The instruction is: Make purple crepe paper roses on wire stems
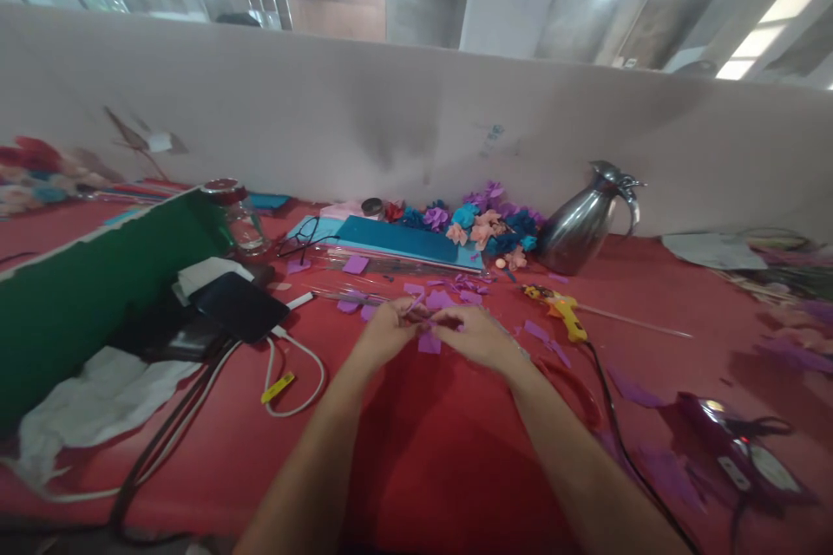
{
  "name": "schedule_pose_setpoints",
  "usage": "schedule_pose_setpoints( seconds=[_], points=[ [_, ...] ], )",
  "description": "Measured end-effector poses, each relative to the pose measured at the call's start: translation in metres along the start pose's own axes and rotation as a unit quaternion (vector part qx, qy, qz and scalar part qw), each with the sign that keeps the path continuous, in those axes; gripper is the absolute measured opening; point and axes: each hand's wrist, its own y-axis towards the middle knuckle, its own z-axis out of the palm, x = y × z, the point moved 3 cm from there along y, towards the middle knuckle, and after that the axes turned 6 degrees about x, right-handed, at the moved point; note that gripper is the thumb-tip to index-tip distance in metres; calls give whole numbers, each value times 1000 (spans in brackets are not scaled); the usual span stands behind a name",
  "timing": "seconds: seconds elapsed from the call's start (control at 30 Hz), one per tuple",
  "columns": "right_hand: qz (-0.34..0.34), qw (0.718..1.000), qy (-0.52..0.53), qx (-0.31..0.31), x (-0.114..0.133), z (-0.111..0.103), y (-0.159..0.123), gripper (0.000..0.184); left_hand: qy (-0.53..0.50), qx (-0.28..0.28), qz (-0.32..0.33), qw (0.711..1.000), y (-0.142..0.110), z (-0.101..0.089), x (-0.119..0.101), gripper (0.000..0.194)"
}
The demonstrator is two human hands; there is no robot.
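Both of my hands meet over the middle of the red table, fingers pinched close together. Between my left hand point(389, 327) and my right hand point(478, 333) is a piece of purple paper point(429, 342), its lower part showing below the fingertips. Each hand is closed at this paper; the exact grip of the fingers is partly hidden. Cut purple paper pieces point(440, 299) lie just beyond my hands. To the right of my right hand rests a yellow glue gun point(567, 315) with a clear glue stick behind it.
Paper flowers point(489, 224) are heaped at the back beside a metal jug point(581, 224). Blue paper sheets point(396, 239), glasses point(308, 236) and a glass jar point(235, 217) stand left of them. A phone point(239, 306) with cables lies at left. A purple power strip point(735, 451) sits at right.
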Motion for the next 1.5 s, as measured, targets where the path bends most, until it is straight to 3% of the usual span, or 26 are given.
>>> schedule_pose_setpoints(
  seconds=[0.1,0.3,0.5,0.77,0.9,1.1,1.5],
  points=[
    [18,1000,3,-24,-6,-2,-1,23,19,-2,19,1000,-3,4,-6,20],
    [66,962,163,-208,-27,-28,-13,27,47,-75,83,993,-10,13,-18,16],
    [69,919,294,-254,-27,-33,-17,32,-26,-77,58,995,-12,20,-12,22],
    [66,921,291,-251,-21,-25,-17,26,-189,-41,-17,981,-16,29,-12,25],
    [49,926,286,-242,-19,-23,-16,24,-203,-20,-49,978,-18,34,-13,27],
    [52,924,305,-225,-14,-22,-16,20,-218,-42,-61,973,-19,34,-15,32],
    [50,927,306,-212,-8,-20,-17,20,-216,-33,-82,972,-17,33,-11,33]
  ],
)
